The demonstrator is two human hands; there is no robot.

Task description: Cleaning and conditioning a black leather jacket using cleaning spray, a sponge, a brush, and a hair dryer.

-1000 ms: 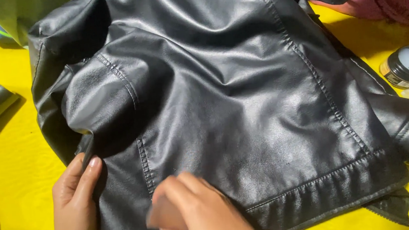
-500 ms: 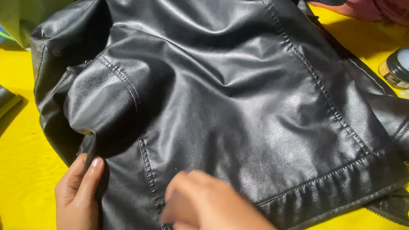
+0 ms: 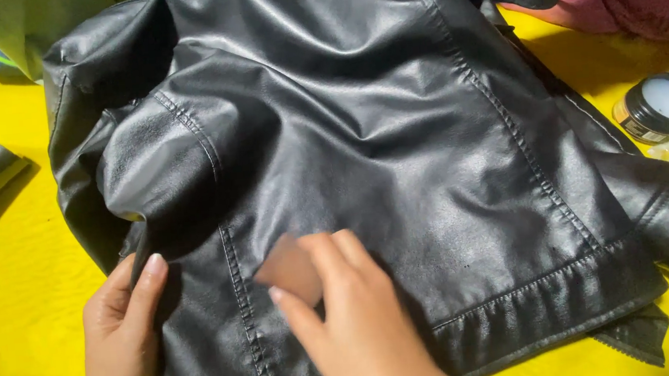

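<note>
The right hand, pinching a brown sponge, has slid up the black jacket; left hand lies spread.

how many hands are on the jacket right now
2. The left hand rests flat on the black leather jacket at its lower left edge. The right hand presses a small brown pad onto the lower middle panel. No other hands show.
</note>
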